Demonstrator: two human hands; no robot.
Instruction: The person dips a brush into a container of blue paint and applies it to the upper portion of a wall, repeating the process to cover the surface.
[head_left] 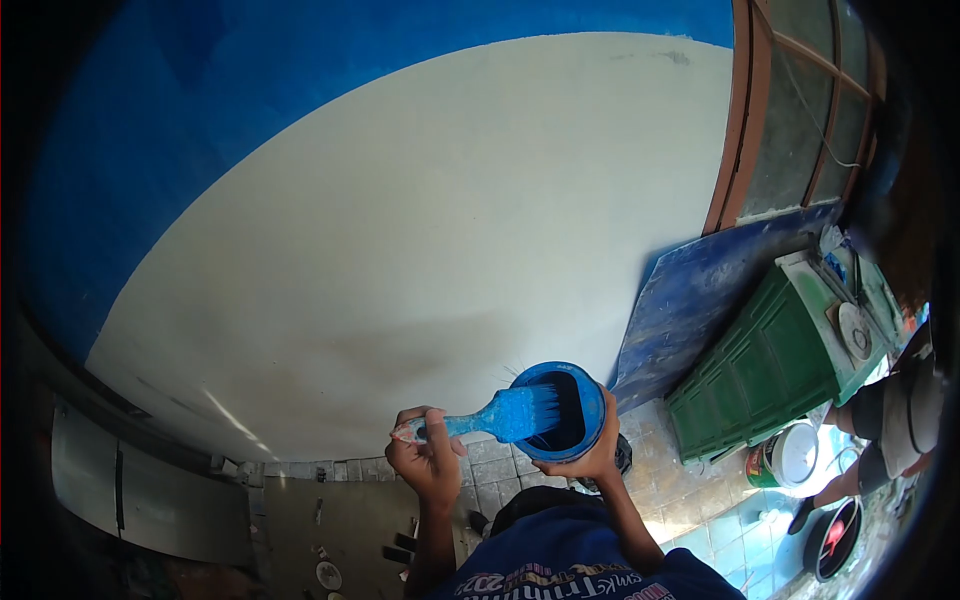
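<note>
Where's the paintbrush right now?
In the head view, the paintbrush is in the left hand, bristles at the mouth of the blue can in the right hand.

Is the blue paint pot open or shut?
Open: the pot shows its dark inside, and the brush has its bristles in the mouth, with no lid across it.

Pot (594, 405): blue outside and rim, near-black interior. Brush (525, 413) at pot: bright blue bristles, blue-smeared handle, reddish-white end. Wall (450, 220) beyond pot: off-white, grey smudges, saturated blue area curving above. Right of pot: panel (690, 295) deep blue, pale scuffs; cabinet (745, 365) green; window frame (743, 120) reddish-brown. Below pot: shirt (560, 555) navy, white and pinkish lettering. Floor tiles (650, 470) right of pot: beige grid, turning pale blue.
</note>
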